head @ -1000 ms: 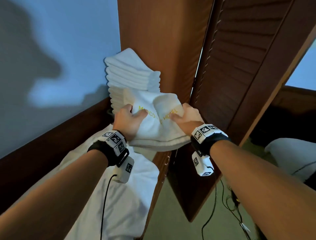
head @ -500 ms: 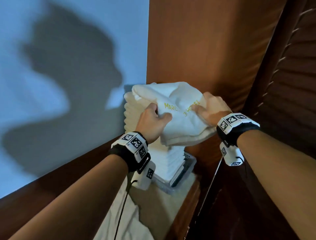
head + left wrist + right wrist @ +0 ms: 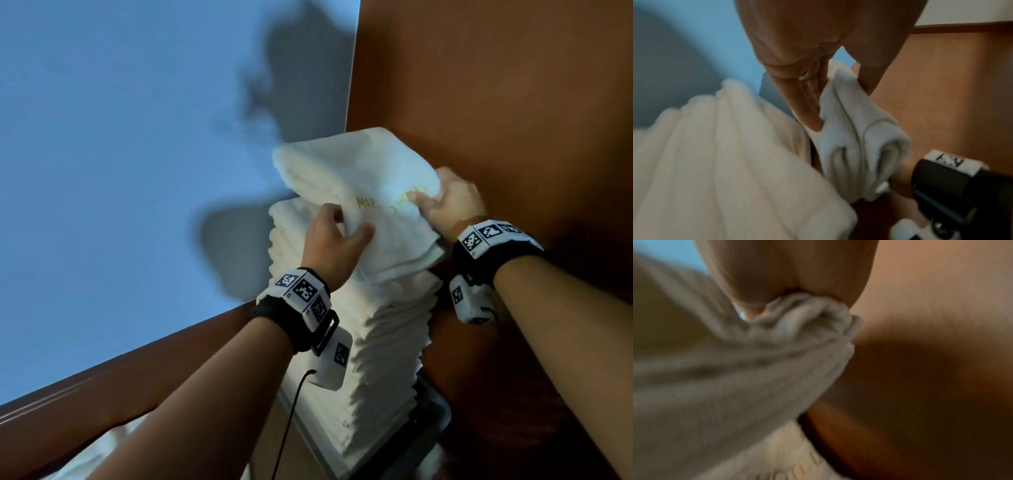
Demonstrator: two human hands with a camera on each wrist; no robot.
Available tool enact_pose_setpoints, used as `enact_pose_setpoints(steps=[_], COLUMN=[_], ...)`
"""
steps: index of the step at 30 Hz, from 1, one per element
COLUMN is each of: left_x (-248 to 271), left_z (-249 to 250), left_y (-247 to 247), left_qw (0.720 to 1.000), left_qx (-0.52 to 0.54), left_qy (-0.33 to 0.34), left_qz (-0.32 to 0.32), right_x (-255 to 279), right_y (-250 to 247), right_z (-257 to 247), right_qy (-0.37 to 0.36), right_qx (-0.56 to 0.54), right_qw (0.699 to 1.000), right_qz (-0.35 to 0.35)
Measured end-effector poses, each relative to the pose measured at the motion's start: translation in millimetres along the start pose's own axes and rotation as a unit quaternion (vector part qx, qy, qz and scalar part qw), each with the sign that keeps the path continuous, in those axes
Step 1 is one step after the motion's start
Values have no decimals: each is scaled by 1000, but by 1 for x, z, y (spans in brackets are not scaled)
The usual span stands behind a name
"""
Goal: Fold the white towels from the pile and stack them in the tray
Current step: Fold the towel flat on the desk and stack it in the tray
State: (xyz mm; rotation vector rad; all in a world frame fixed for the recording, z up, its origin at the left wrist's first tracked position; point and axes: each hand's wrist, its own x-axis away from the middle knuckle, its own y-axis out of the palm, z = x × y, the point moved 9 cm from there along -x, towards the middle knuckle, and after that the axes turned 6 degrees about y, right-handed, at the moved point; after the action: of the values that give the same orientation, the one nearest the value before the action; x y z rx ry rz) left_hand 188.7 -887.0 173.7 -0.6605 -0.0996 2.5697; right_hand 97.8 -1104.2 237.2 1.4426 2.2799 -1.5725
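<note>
White terry fills the middle of the head view: a folded towel [image 3: 363, 192] with yellow stitched lettering on its upper face is held at the top of a tall stack [image 3: 376, 335] of folded towels. The left hand [image 3: 334, 240] grips the towel's near left edge, thumb on top and fingers tucked underneath; the left wrist view shows those fingers [image 3: 809, 104] pressed into the cloth with the thumb on the opposite side of the fold. The right hand [image 3: 452, 202] clutches the right edge, thumb lying over the lettering, and the right wrist view, though blurred, shows bunched fabric [image 3: 797, 321] squeezed in its grasp. The towel sits tilted, its far end raised higher than the near end; whether its underside already touches the stack's top layer cannot be told. The stack stands in a tray [image 3: 431, 428] whose dark rim shows at the lower right. It stands in a corner, between a blue wall [image 3: 137, 171] on the left and a brown wooden panel [image 3: 496, 102] on the right, close against the panel. Both wrists wear black bands with white marker blocks, and a thin black cable [image 3: 287, 421] hangs from the left one. A bit of loose white cloth [image 3: 113, 442] shows at the bottom left, beneath the left forearm.
</note>
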Motion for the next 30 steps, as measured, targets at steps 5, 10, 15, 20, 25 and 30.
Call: enact_pose_setpoints(steps=[5,10,15,20,25,30], left_x=[21,24,6,-68,-115,-111], left_z=[-74,-84,-58,-15,-75,-128], left_y=[16,14,-29,-30,-18,-16], left_qw=[972,962,986,924,820,824], left_qx=[97,148,-105,-353,-530,-514], left_qy=[-212,-225,-91,146,87,45], left_qz=[4,46,88,-12,-198,-235], right_x=[-5,-8,2,28,44,61], right_y=[95,107,78,101,157,189], right_z=[46,60,26,-19,2,12], right_qy=[37,56,-53,-110,-42,-11], right_qx=[14,41,120,120,102,79], right_qw=[984,976,988,972,937,924], right_qz=[-171,-204,-84,-167,-331,-375])
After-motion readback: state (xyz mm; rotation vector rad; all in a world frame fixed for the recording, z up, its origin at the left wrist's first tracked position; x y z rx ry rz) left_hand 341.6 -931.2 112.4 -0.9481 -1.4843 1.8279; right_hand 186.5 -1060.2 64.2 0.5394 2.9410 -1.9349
